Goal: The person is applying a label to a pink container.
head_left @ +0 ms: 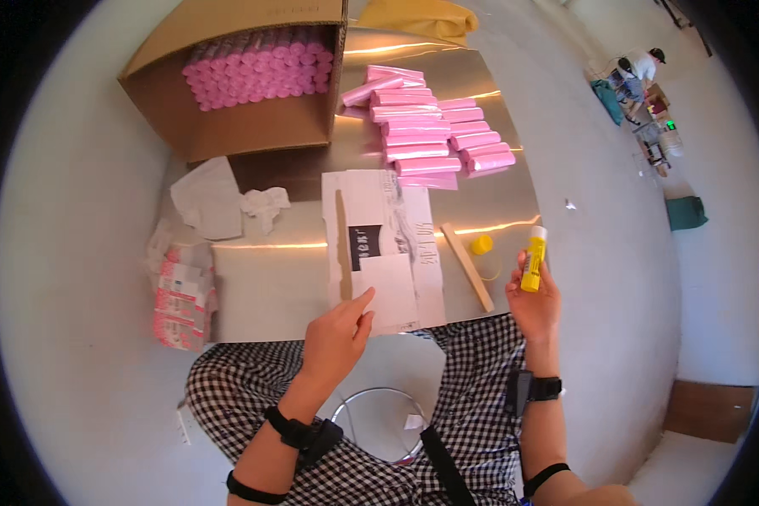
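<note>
My right hand is wrapped round a yellow glue stick, held upright beyond the table's right edge with its white end up. A round yellow cap lies on the metal table near it. My left hand rests at the near edge of a blank white paper piece, index finger stretched out onto it and thumb apart. That piece lies over a flattened sheet of white card with a dark printed patch and grey marks. Between the card and the cap lies a narrow wooden strip.
Pink rolls lie in rows at the table's far side. An open cardboard box holds many more at the far left. Crumpled white paper and a plastic-wrapped pink-and-white pack lie left. Another person is far right.
</note>
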Available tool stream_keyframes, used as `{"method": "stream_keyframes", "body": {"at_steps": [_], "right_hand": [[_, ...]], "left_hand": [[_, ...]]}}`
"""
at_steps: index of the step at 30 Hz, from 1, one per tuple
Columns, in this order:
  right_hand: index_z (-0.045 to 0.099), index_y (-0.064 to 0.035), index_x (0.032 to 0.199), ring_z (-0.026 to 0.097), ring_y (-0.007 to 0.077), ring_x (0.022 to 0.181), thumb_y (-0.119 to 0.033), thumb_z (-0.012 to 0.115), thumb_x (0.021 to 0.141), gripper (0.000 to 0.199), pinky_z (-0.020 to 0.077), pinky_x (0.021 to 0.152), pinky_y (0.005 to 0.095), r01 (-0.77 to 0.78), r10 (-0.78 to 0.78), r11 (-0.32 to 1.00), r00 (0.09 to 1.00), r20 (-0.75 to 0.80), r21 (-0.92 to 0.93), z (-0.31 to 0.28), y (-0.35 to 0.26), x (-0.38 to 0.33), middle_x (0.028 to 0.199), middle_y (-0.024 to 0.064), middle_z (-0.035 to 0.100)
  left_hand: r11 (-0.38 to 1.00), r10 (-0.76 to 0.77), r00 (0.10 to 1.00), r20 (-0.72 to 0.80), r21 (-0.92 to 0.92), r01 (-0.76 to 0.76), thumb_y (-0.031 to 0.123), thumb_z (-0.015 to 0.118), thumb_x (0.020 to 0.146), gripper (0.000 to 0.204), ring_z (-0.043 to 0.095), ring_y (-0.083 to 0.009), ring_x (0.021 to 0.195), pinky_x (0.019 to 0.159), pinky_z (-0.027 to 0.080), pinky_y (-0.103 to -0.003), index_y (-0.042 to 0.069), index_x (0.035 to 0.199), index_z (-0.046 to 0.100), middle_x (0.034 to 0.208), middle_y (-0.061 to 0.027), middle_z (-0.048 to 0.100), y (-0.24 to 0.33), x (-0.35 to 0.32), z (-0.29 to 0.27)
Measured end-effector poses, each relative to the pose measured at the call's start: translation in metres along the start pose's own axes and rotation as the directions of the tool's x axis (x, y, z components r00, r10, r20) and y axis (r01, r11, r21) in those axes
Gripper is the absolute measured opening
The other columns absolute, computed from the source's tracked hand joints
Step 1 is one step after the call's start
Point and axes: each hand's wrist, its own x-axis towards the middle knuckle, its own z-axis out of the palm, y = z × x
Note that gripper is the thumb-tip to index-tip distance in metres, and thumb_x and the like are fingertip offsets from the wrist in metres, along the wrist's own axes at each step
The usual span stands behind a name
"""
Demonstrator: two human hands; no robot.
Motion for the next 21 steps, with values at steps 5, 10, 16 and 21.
{"method": "stream_keyframes", "body": {"at_steps": [5,10,16,21], "right_hand": [[0.046,-0.0011,0.124,0.061,0.0218,0.097,-0.009,0.058,0.089,0.038,0.0473,0.087,0.0318,0.202,-0.408,0.639,0.907,-0.104,-0.742,-0.016,0.0,0.029,0.114,0.0132,0.062],[0.045,-0.0001,0.123,0.06,0.022,0.101,-0.002,0.065,0.082,0.046,0.0472,0.088,0.032,0.141,-0.58,0.014,0.808,0.107,-0.99,-0.064,-0.004,0.053,0.116,0.012,0.061],[0.043,0.0012,0.122,0.059,0.0223,0.105,-0.002,0.063,0.083,0.044,0.0482,0.088,0.0319,0.118,-0.585,0.061,0.809,0.06,-0.991,-0.061,-0.009,0.051,0.113,0.0134,0.06],[0.047,-0.0004,0.114,0.051,0.0299,0.112,0.001,0.06,0.073,0.043,0.0423,0.092,0.0411,0.068,-0.726,-0.321,0.623,0.291,-0.945,0.009,0.018,-0.002,0.112,0.015,0.055]], "left_hand": [[0.997,-0.019,0.995,-0.101,-0.078,0.011,0.006,0.064,0.084,0.033,0.05,-0.0146,0.054,0.052,0.043,-0.026,0.007,0.116,0.062,0.074,-0.01,0.06,-0.009,0.0,0.0],[0.998,0.011,0.995,-0.098,-0.064,-0.017,0.006,0.064,0.084,0.031,0.049,-0.0158,0.053,0.052,0.042,-0.027,0.007,0.115,0.063,0.075,-0.01,0.06,-0.011,0.001,0.004],[0.994,-0.001,0.997,-0.077,-0.112,-0.007,0.007,0.063,0.084,0.031,0.049,-0.0163,0.053,0.052,0.043,-0.027,0.008,0.115,0.063,0.074,-0.0098,0.06,-0.004,0.006,0.007],[0.998,-0.037,0.998,-0.046,-0.06,0.034,0.009,0.063,0.084,0.029,0.059,-0.0241,0.06,0.056,0.047,-0.033,0.009,0.113,0.063,0.08,-0.0107,0.063,-0.001,0.009,0.005]]}}
